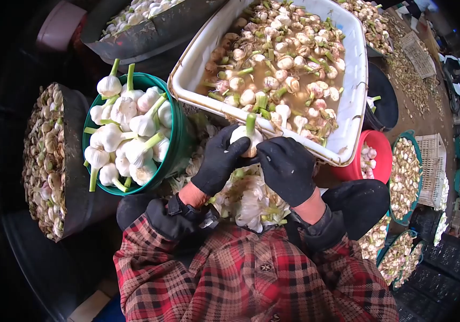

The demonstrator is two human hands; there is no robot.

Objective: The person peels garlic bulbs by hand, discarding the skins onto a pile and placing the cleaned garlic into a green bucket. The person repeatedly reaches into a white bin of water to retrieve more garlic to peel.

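Observation:
Both my hands wear black gloves and meet on one white garlic bulb (246,134) with a short green stem. My left hand (220,159) grips it from the left, my right hand (288,167) from the right, just at the near rim of a white tub (348,107). The tub holds many unpeeled garlic bulbs soaking in brown water. A pile of white garlic skins (249,201) lies under my hands, above my red plaid sleeves.
A green bucket (179,145) at the left is heaped with clean white garlic. A red bucket (376,147) stands at the right. Dark tubs of garlic and peelings, white crates and more baskets ring the spot on all sides.

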